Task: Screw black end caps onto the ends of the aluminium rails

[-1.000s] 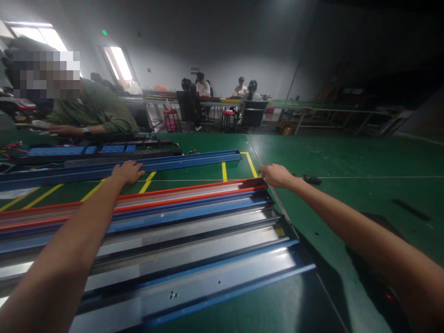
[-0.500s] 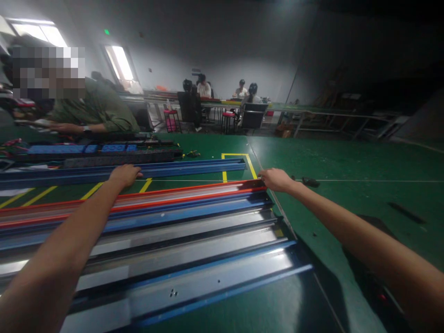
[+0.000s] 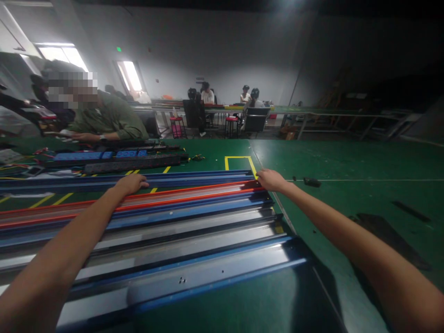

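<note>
From where I stand, the person at the green worktable (image 3: 208, 307) has both arms stretched forward, the two hands well apart. The left hand (image 3: 132, 184) lies over a long, narrow, dark-blue metal channel (image 3: 194, 177), its fingers curled at the far edge; I can't tell how firmly they close on it. The right hand (image 3: 272, 179) is bent at the right ends of that blue channel and of a bright-orange-edged metal channel (image 3: 194, 193); which of them its fingertips touch, or whether they pinch anything, I can't make out.

The blue channel lies across the table just beyond the orange one, the two nearly meeting at the right. Nearer the person, more long channels lie side by side, the closest a silver, blue-edged metal channel (image 3: 249, 263) with small holes. Past the blue channel are a yellow tape outline (image 3: 238, 157) and a long black perforated strip (image 3: 135, 163). A small black object (image 3: 311, 182) sits right of the right hand. Across the table leans a co-worker in a green shirt (image 3: 116, 118).
</note>
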`<state>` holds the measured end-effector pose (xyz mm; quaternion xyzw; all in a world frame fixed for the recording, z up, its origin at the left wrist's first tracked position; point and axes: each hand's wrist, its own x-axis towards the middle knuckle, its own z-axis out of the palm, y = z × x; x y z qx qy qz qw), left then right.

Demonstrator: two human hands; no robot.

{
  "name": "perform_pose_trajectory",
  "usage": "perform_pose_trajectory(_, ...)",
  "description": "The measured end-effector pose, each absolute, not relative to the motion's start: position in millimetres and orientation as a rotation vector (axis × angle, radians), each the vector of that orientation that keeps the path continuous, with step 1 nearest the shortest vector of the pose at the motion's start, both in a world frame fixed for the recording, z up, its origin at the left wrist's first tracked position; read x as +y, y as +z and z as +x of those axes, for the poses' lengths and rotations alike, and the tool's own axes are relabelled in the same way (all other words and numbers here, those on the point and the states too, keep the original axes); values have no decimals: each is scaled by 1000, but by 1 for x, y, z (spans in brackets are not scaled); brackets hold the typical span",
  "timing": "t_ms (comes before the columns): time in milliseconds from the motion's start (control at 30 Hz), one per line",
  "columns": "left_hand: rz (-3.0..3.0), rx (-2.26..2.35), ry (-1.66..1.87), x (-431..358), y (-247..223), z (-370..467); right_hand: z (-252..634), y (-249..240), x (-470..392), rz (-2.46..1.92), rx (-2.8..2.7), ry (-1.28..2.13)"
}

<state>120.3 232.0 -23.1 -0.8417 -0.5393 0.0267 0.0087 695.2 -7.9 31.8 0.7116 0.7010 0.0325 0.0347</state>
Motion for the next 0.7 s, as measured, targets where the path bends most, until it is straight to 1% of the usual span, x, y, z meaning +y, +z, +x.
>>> perform_pose_trajectory(100,-2583,-1730,160,224,-20,123,683,23,5,2190,2206,102)
perform_pose_trajectory(267,-2571,-1746,160,213,-18,129,659,6,21,2179,2296,67)
perform_pose_trajectory(433,-2613,-1736,61,202,-21,127,653,-5,27,2137,2363,34)
perform_pose_trajectory(600,-2533,-1845,-73,193,-25,124,656,-12,30,2113,2388,36)
perform_pose_trajectory(700,-2518,-1889,-86,193,-26,122,656,-14,30,2128,2379,36)
